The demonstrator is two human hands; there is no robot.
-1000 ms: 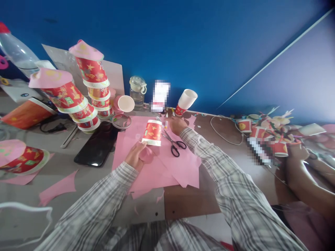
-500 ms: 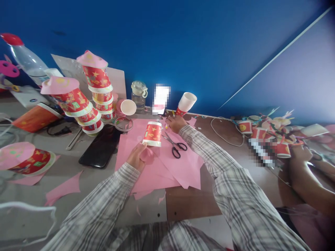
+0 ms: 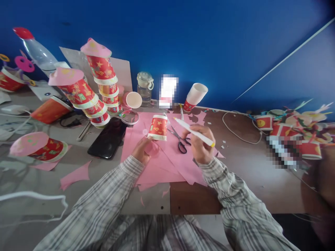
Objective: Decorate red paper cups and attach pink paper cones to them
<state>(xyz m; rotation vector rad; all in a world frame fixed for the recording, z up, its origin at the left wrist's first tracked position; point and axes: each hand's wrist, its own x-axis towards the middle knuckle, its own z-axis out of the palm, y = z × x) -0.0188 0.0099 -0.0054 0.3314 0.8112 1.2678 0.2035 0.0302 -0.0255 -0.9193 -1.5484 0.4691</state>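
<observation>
My left hand [image 3: 141, 150] is closed on a small pink paper piece [image 3: 151, 148] and touches the rim of an upside-down red paper cup [image 3: 158, 127] standing on pink paper sheets [image 3: 167, 164]. My right hand [image 3: 201, 143] is wrapped round a white marker pen [image 3: 194, 131] held slanted above the sheets, its tip pointing up-left toward the cup. Black-handled scissors [image 3: 180, 141] lie on the pink paper between both hands.
Stacks of red cups with pink paper caps [image 3: 98, 87] stand at the back left by a black phone [image 3: 108, 137]. A glass jar [image 3: 144, 87], a tilted white cup [image 3: 195, 96] and another pen [image 3: 181, 112] lie near the blue wall. Decorated cups [image 3: 282, 130] and a white cable [image 3: 235, 130] crowd the right.
My right hand has drawn back from the far edge of the pink paper, now holding the white marker pen above the scissors. My left hand stays at the cup.
</observation>
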